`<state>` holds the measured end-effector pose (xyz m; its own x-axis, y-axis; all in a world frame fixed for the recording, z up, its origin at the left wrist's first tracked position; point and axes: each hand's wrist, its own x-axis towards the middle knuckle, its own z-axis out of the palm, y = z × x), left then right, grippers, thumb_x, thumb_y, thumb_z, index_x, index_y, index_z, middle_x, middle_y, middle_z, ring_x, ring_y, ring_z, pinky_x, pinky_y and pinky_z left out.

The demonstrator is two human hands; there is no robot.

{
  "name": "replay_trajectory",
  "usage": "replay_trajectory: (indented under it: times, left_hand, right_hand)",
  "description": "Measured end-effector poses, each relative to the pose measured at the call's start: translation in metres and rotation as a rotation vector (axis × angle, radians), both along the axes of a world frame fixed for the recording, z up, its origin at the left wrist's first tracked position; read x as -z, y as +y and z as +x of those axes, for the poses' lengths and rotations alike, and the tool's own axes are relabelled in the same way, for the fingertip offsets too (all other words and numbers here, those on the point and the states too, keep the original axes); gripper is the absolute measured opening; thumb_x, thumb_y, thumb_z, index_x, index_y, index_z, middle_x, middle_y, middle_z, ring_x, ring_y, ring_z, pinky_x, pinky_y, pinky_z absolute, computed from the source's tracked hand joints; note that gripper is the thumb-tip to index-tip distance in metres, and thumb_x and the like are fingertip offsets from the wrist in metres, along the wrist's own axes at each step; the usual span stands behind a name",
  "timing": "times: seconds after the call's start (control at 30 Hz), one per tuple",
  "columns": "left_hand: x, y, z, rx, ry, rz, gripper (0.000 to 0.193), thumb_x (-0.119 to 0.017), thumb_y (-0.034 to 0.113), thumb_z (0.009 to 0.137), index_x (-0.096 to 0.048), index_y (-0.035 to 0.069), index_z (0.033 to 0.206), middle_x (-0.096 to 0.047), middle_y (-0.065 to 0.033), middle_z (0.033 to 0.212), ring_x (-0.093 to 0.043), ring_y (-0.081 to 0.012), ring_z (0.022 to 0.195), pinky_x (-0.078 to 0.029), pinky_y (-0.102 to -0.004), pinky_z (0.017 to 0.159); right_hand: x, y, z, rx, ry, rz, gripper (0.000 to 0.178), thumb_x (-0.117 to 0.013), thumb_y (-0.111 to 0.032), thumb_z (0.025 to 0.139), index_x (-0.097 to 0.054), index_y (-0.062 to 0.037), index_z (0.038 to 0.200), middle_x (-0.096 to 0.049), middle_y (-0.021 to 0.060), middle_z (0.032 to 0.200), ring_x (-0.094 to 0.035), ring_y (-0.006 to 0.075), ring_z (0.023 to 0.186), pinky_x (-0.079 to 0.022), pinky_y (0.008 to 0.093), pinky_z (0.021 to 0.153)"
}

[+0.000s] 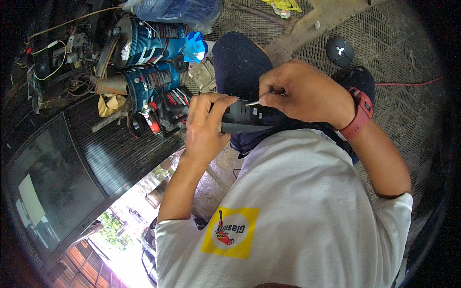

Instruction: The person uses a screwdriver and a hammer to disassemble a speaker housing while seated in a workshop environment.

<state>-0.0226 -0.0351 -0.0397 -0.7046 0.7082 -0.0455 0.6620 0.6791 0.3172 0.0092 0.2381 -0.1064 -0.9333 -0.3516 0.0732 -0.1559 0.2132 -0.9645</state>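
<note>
My left hand is closed on the left end of a black plastic part, which rests over my lap. Small pale rectangular marks or openings show on that part's upper face. In my right hand, closed in a pinch, is a thin pointed metal tool. Its tip points left and reaches the part, close to my left fingertips; whether it touches cannot be made out. The tool's other end is hidden inside my fingers. A red watch is on my right wrist.
To the left lie two blue drums, a red-and-black spray can and a dark ribbed panel. A round black cap sits on the patterned floor at the upper right. A red cable runs along the right.
</note>
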Motion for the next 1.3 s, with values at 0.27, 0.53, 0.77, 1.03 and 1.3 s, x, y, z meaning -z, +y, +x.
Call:
replay_trajectory:
  times: [0.27, 0.53, 0.77, 1.03, 1.3]
  left_hand:
    - [0.005, -0.004, 0.003, 0.009, 0.005, 0.049, 0.07, -0.083, -0.008, 0.055, -0.077, 0.009, 0.122, -0.068, -0.011, 0.113, -0.065, -0.0352, 0.109, -0.054, -0.0449, 0.096]
    - [0.01, -0.004, 0.0, -0.061, 0.021, 0.052, 0.068, -0.084, -0.007, 0.056, -0.078, 0.009, 0.122, -0.068, -0.0116, 0.112, -0.065, -0.0354, 0.108, -0.054, -0.0455, 0.095]
    - [0.012, 0.003, 0.021, -0.072, 0.045, 0.077, 0.07, -0.086, -0.002, 0.055, -0.078, 0.012, 0.123, -0.066, -0.0108, 0.109, -0.064, -0.0349, 0.108, -0.052, -0.0469, 0.095]
    - [0.018, -0.018, 0.004, -0.147, 0.037, 0.228, 0.071, -0.083, -0.009, 0.055, -0.078, 0.01, 0.122, -0.067, -0.0106, 0.109, -0.066, -0.0344, 0.104, -0.056, -0.0457, 0.089]
    - [0.018, -0.022, 0.005, -0.116, 0.054, 0.213, 0.07, -0.084, -0.008, 0.056, -0.077, 0.008, 0.123, -0.068, -0.0109, 0.112, -0.066, -0.0345, 0.104, -0.056, -0.0458, 0.089]
  right_hand:
    - [-0.034, -0.013, -0.006, 0.045, 0.269, 0.498, 0.009, -0.079, -0.018, 0.09, -0.077, -0.0092, 0.089, -0.075, 0.0155, 0.085, -0.073, 0.0417, 0.083, -0.059, 0.0507, 0.074]
    - [-0.048, -0.035, 0.02, 0.155, 0.29, 0.622, 0.015, -0.074, -0.016, 0.091, -0.074, -0.0056, 0.101, -0.074, 0.0131, 0.078, -0.077, 0.0344, 0.071, -0.059, 0.0474, 0.066]
    - [-0.023, -0.023, 0.021, 0.221, 0.079, 0.658, 0.019, -0.071, -0.006, 0.09, -0.073, -0.0056, 0.109, -0.075, 0.0172, 0.084, -0.076, 0.0397, 0.076, -0.06, 0.0483, 0.066]
    - [-0.034, -0.029, 0.031, 0.256, -0.068, 0.138, 0.01, -0.077, -0.017, 0.098, -0.075, -0.0075, 0.099, -0.07, 0.0195, 0.075, -0.072, 0.0432, 0.071, -0.055, 0.0536, 0.066]
    - [-0.035, -0.03, 0.022, 0.184, -0.109, 0.144, 0.009, -0.076, -0.017, 0.099, -0.075, -0.0082, 0.099, -0.071, 0.0188, 0.074, -0.072, 0.0427, 0.071, -0.055, 0.0528, 0.066]
